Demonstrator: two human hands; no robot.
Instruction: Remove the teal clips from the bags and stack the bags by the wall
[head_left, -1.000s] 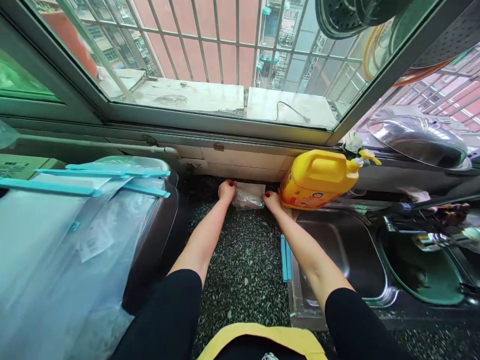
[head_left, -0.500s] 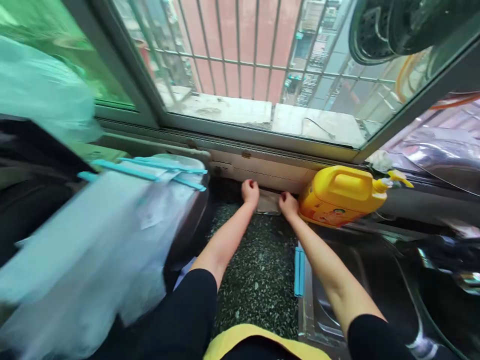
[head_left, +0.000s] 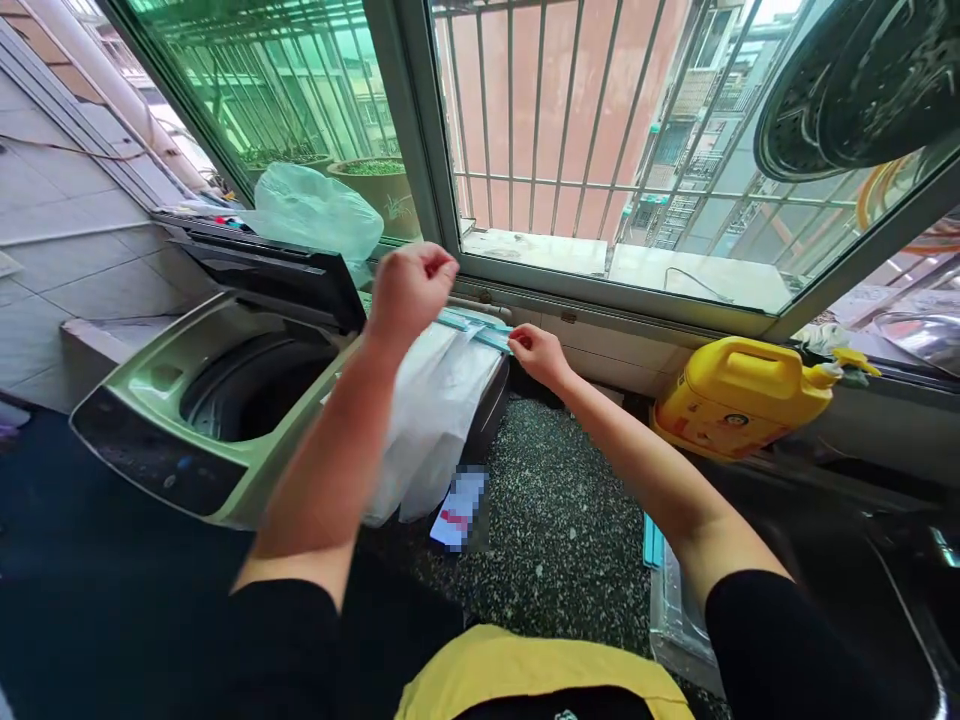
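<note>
My left hand is raised over the white plastic bags, its fingers curled into a pinch; whatever is in them, if anything, is hidden. Lower and to the right, my right hand has its thumb and fingers closed at the right end of a light-blue strip. Several such strips lie across the top of the translucent white plastic bags. These bags drape over a dark box-shaped thing on the speckled counter.
An open-lidded washing machine stands to the left, with a pale green bag behind it. A yellow jug sits by the window at right, near the sink. A phone-like card lies on the counter.
My view has swung left. Both hands have moved left from the counter's back edge to the bags; the left one has risen, and the right one has reached the strips.
</note>
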